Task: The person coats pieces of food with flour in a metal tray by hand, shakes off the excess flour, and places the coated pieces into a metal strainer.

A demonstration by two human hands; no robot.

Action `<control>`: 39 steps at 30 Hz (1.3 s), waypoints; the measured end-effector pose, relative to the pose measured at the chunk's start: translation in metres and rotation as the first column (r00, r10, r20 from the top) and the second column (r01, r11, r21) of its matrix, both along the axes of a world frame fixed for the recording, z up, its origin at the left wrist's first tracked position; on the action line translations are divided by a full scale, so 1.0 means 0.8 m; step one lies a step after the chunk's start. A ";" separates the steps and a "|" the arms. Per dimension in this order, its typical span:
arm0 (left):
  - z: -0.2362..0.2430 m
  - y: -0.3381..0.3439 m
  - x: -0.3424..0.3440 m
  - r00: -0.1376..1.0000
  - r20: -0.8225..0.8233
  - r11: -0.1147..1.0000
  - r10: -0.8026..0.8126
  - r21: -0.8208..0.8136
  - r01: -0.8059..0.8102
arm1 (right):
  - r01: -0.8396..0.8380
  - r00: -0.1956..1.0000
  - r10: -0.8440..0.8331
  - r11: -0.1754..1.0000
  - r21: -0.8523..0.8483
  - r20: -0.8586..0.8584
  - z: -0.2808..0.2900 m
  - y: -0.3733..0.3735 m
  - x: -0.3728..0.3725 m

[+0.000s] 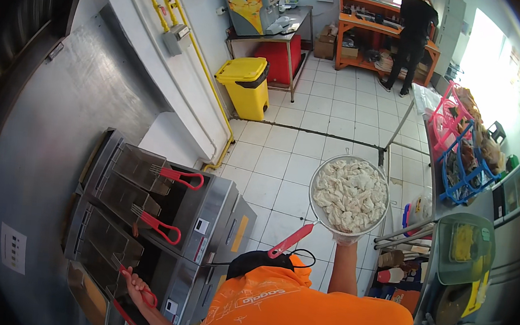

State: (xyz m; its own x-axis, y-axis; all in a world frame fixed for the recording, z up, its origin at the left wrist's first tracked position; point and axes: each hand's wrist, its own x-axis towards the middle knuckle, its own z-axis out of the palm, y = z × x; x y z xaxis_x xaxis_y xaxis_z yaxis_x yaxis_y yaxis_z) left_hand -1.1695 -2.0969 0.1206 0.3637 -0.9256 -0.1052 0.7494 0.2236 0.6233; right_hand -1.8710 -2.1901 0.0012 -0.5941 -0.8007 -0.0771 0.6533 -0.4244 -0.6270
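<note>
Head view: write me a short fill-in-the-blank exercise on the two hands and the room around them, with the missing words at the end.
1. The left hand grips a looped handle coloured ____.
2. The right hand holds up a strainer, heaped with pale pieces, whose rim is ____ in shape.
3. The lidded bin by the wall is ____.
4. At the back, another person wears clothes that are ____.

Missing words: red; round; yellow; black.

Downward head-worn fisheye view
</note>
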 end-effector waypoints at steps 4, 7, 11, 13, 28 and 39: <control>0.000 -0.018 -0.014 0.999 0.046 1.000 -0.019 0.018 0.018 | 0.051 0.999 -0.051 0.999 -0.001 0.011 0.002 0.005 0.002; -0.014 -0.003 0.009 0.992 0.102 0.997 -0.069 -0.033 0.073 | 0.040 0.999 -0.039 0.999 -0.016 0.034 0.004 -0.008 0.015; 0.018 -0.005 -0.049 1.000 0.003 0.994 -0.009 0.108 0.009 | 0.080 0.995 -0.078 0.996 -0.025 0.063 0.005 -0.013 0.023; 0.009 0.011 -0.050 1.000 -0.005 0.988 -0.017 0.154 0.017 | 0.074 0.995 -0.073 0.997 -0.019 0.071 0.001 -0.008 0.030; -0.055 -0.049 -0.045 0.975 -0.053 0.959 -0.215 0.176 0.221 | 0.093 0.993 -0.089 0.995 -0.048 0.075 0.014 0.011 0.030; -0.106 -0.070 -0.050 0.977 0.013 0.940 -0.211 0.277 0.199 | 0.160 0.984 -0.157 0.987 -0.034 0.079 0.014 0.065 0.004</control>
